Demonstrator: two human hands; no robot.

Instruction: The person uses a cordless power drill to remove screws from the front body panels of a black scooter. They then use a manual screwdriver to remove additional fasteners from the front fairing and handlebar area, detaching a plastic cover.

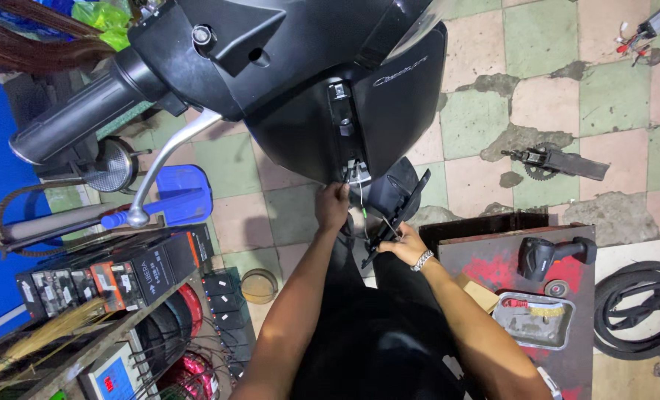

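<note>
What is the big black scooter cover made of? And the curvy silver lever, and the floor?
The scooter cover looks like smooth black plastic: it is moulded in curves and shines softly. The lever looks like bare metal, silvery with bright glints. The floor looks like old pink and green tiles, worn, with grey cement-like patches. The left hand reaches under the cover.

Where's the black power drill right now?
In the head view, the black power drill lies on the rusty red workbench at the right, beyond the metal tray, off the right hand.
</note>
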